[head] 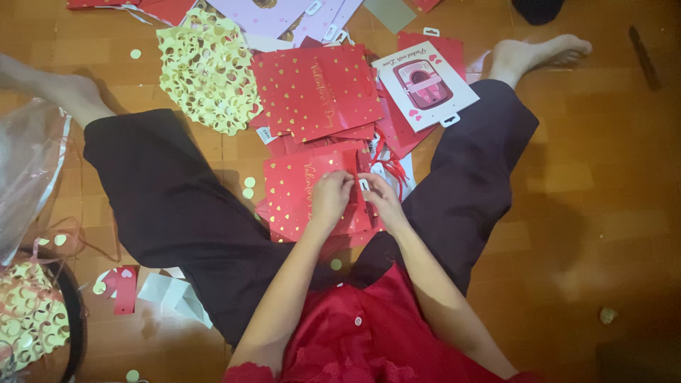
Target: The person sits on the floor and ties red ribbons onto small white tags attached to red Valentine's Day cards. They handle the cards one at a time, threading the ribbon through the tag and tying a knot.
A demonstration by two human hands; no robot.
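Your left hand (330, 193) pinches top edge of red gift bag (308, 198) lying flat on floor between your legs; right hand (378, 197) grips red ribbon (386, 169) there. Keep bag flat, ribbon taut.

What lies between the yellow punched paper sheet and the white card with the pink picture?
In the head view, a red gift bag with gold hearts lies between the yellow punched sheet and the white card.

Flat red gift bag (301, 195) with gold hearts, lying on the floor between the legs, top edge pinched
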